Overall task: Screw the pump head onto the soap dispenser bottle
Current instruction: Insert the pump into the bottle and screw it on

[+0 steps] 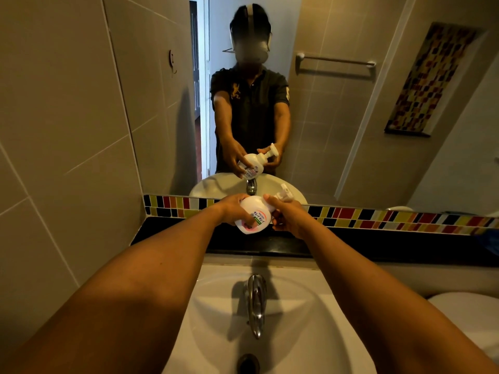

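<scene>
A white soap dispenser bottle [253, 215] with a pink and green label is held tilted above the black ledge, its top leaning right. My left hand [232, 209] wraps its body from the left. My right hand [286, 215] grips the neck, where the white pump head [284, 192] sits on the bottle with its nozzle pointing up and away. The joint between pump head and bottle is hidden by my right fingers. The mirror reflects both hands and the bottle.
A white sink [270, 319] with a chrome tap [256, 300] lies below my arms. A black ledge [378, 241] and a coloured tile strip [378, 215] run under the mirror [337, 103]. A white toilet lid [469, 309] is at the right.
</scene>
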Demonstrator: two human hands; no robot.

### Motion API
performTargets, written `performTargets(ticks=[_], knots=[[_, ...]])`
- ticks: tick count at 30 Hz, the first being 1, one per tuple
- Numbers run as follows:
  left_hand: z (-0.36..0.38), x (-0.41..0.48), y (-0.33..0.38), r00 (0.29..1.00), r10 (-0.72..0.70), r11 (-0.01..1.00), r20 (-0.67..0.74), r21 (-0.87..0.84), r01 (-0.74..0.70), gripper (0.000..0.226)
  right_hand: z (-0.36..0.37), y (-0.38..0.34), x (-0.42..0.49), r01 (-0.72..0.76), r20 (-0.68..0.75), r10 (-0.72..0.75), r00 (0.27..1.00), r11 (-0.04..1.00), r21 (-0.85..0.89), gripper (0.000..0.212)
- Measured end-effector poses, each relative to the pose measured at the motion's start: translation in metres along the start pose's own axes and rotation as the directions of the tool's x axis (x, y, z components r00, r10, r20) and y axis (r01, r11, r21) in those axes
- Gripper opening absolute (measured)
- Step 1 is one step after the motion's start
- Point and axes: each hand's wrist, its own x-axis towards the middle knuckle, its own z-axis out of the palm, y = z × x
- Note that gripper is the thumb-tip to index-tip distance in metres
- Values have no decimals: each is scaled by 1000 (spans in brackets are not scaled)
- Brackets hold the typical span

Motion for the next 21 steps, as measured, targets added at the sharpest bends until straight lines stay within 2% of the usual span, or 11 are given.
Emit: performTargets(ticks=[5,11,16,21], knots=[[-2,0,-3,1000,-5,1000,-5,-2,5,69,-6,2,-1,-19,107,18,994,1000,1,45],[-1,1,-1,1000,3,1000,-3,3,-3,69,-4,1,-1,-10,36,9,999,1000,10,43],[-3,2,0,1000,7,1000,-4,11,-7,70,-7,0,-2,-21,119,16,993,999,46,50],[-5,1,0,1000,1,1000,-22,-3,-1,69,-9,0,0,-6,103,2,995,999,37,38]])
